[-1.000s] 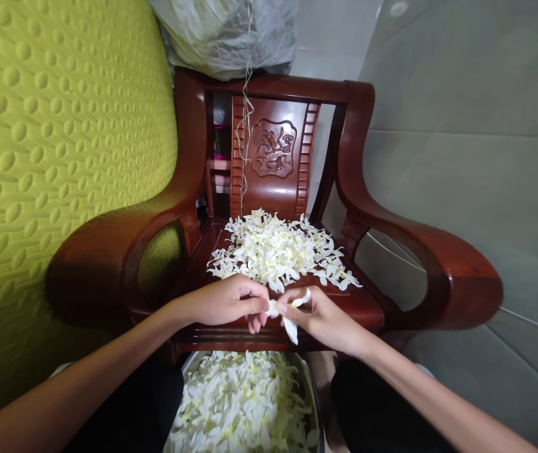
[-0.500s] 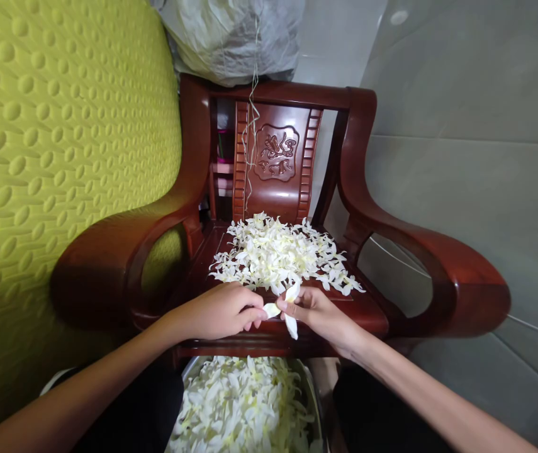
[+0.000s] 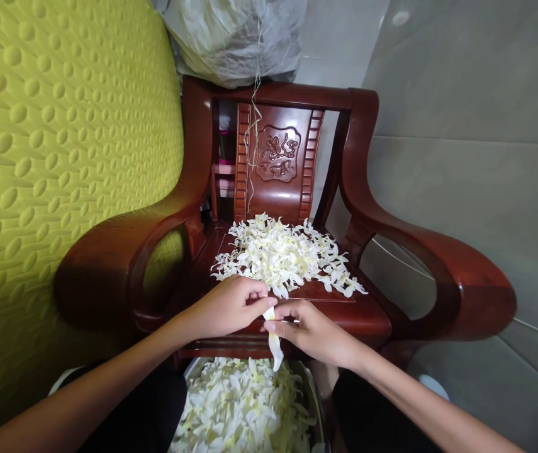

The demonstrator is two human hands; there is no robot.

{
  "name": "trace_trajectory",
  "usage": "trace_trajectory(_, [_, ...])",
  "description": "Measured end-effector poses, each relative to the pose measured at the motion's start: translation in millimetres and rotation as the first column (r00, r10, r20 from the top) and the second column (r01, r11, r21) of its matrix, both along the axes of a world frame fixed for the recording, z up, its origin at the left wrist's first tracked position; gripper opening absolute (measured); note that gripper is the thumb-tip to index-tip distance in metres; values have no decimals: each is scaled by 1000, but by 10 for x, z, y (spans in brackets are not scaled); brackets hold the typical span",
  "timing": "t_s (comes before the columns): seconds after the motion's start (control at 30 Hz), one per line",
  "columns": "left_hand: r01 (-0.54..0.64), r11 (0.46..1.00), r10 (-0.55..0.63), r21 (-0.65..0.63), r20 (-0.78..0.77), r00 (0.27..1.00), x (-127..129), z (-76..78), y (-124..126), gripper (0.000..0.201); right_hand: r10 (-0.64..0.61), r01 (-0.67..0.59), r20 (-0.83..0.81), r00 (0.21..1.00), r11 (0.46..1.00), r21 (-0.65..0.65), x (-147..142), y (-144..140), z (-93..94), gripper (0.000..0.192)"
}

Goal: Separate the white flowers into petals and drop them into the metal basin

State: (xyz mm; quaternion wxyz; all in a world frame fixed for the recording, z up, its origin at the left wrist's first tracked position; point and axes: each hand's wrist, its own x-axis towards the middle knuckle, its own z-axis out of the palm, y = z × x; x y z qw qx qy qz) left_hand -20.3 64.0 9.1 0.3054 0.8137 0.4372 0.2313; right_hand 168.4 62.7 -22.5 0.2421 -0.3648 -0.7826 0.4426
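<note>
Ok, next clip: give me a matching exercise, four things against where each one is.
Things:
1. flower heap
2. petal
3. bowl
4. sack

Places:
A. behind the chair's backrest
B. on the chair seat
C. below the seat's front edge, between the person's knees
D. pinched between the left hand and right hand, hanging down

Pairs: 1-B, 2-D, 3-C, 4-A
</note>
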Motion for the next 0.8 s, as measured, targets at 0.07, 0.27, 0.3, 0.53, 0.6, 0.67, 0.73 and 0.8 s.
trace_trajectory(0.07, [107,975,-88,-196,103,991,-20,44,7,32,100,-104,-77,992,994,-42,-16,-13,74,29])
trace_trajectory(0.27, [106,977,-95,-184,71,993,-77,89,-7,27,73,-73,-42,996,997,-3,-41,-98,152,30])
trace_trajectory(0.3, [135,972,-123,-190,76,990,-78,85,-17,25,58,-58,-21,998,998,4,-41,-116,149,29])
trace_trajectory(0.53, [170,966,-148,-194,121,981,-60,48,-43,22,102,-102,29,994,995,-13,-2,-184,224,27])
trace_trajectory(0.6, [286,903,-225,-322,214,951,-66,35,-29,24,140,-139,16,990,989,-48,12,-189,263,26])
trace_trajectory(0.67, [299,888,-240,-349,203,949,-69,24,-27,27,146,-145,35,989,989,-18,21,-207,297,24])
trace_trajectory(0.73, [156,972,-149,-176,55,987,-64,15,-40,29,79,-87,96,992,993,84,26,-230,306,25])
trace_trajectory(0.8, [65,998,-63,16,-71,995,-55,6,-55,30,17,-37,125,992,987,155,31,-241,276,27])
